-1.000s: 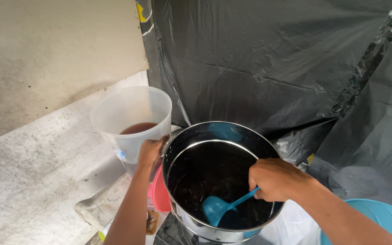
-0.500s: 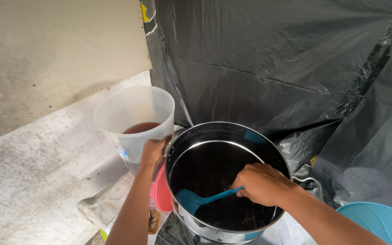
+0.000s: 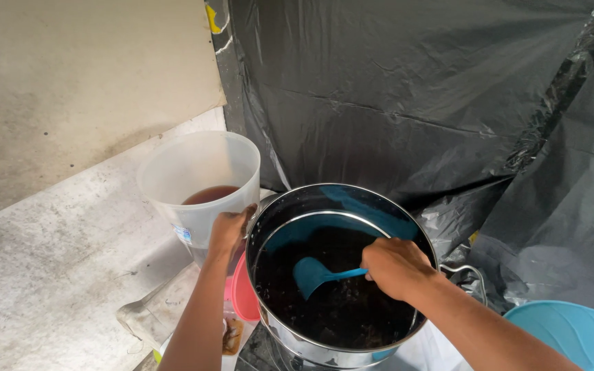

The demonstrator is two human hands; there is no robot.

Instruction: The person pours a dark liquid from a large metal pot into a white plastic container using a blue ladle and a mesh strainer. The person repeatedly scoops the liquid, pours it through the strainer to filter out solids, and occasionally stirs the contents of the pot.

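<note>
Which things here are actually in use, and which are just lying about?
In use: left hand gripping translucent jug; right hand holding blue ladle inside steel pot.
Lying about: black plastic sheeting, light blue basin, pink lid.

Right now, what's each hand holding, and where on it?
Left hand grips the translucent plastic jug at its side. Right hand holds the blue plastic ladle by its handle, over the steel pot.

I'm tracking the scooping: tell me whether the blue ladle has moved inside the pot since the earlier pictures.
Yes. The blue ladle has swung its bowl from the near right side of the steel pot toward its left wall, nearer the jug.
</note>
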